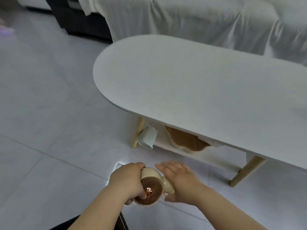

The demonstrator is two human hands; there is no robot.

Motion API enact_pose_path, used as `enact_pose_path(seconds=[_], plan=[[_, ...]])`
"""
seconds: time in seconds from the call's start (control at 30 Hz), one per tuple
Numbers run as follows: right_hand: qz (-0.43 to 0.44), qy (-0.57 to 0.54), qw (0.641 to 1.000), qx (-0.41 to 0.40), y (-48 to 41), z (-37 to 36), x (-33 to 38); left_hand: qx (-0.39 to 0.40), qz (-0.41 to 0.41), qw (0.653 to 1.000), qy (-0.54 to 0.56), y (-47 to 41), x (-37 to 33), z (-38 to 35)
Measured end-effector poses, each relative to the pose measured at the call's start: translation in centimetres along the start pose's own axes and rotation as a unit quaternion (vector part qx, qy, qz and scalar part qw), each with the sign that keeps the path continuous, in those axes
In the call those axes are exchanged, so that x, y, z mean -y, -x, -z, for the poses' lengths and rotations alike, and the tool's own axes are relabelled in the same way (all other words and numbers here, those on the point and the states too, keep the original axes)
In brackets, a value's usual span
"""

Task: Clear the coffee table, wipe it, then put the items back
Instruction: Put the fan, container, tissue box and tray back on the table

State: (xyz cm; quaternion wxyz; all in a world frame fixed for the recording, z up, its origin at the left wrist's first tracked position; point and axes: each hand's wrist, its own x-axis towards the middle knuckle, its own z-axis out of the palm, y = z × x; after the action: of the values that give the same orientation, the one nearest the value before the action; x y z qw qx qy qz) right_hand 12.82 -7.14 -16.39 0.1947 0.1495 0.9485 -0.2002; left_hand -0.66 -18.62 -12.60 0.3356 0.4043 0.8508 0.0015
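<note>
A cream hair dryer [152,183] with a copper rear grille sits low over the floor, in front of the white oval coffee table [191,83]. My left hand [127,180] grips the dryer's body from the left. Just right of it, my right hand [181,181] is flat with straight fingers, its palm against the dryer's handle side. The part of the table's top in view is bare.
Under the top, a lower shelf [167,144] carries a brown and cream item [186,141] and a pale green packet [147,137] by the wooden leg [138,131]. A sofa under a white sheet [199,19] stands behind the table. Pale floor tiles [49,97] stretch to the left.
</note>
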Motion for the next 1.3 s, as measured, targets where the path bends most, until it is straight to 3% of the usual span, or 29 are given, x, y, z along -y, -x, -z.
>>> enact_pose_path(seconds=[0.13, 0.23, 0.33, 0.4, 0.53, 0.7, 0.8, 0.87, 0.93, 1.07, 1.3], plan=[[-0.014, -0.059, 0.993, -0.106, 2.4, 3.4, 3.4, -0.087, -0.043, 0.995, -0.036, 4.6, -1.4, 4.9], [-0.012, -0.150, 0.972, -0.183, 4.2, 5.8, 4.8, -0.134, -0.072, 0.981, 0.118, 7.7, -1.2, 7.7], [-0.020, -0.293, 0.933, -0.209, 5.5, 8.3, 5.6, -0.181, -0.139, 0.902, 0.367, 9.2, -0.6, 9.4], [-0.018, -0.394, 0.894, -0.213, 5.7, 9.9, 5.7, -0.182, -0.159, 0.858, 0.453, 9.5, -0.9, 9.9], [-0.004, -0.454, 0.857, -0.242, 4.4, 12.9, 5.9, -0.150, -0.182, 0.799, 0.553, 8.0, -2.7, 10.4], [0.014, -0.477, 0.829, -0.292, 0.5, 16.6, 6.4, -0.276, -0.170, 0.751, 0.575, 3.7, -3.8, 13.6], [0.016, -0.381, 0.866, -0.323, -2.1, 18.2, 5.0, -0.373, -0.152, 0.743, 0.534, 1.0, -3.8, 16.5], [-0.051, -0.225, 0.921, -0.313, -3.7, 18.6, 3.0, -0.426, -0.123, 0.734, 0.514, -0.8, -3.4, 18.4], [-0.126, -0.090, 0.949, -0.274, -4.9, 18.4, 0.7, -0.453, -0.098, 0.730, 0.503, -2.9, -2.9, 19.7], [-0.188, -0.033, 0.954, -0.230, -6.1, 17.2, -2.3, -0.461, -0.073, 0.736, 0.491, -7.0, -1.7, 20.8], [-0.187, -0.012, 0.951, -0.248, -6.8, 16.1, -3.2, -0.498, -0.072, 0.709, 0.494, -11.7, -1.0, 23.9]])
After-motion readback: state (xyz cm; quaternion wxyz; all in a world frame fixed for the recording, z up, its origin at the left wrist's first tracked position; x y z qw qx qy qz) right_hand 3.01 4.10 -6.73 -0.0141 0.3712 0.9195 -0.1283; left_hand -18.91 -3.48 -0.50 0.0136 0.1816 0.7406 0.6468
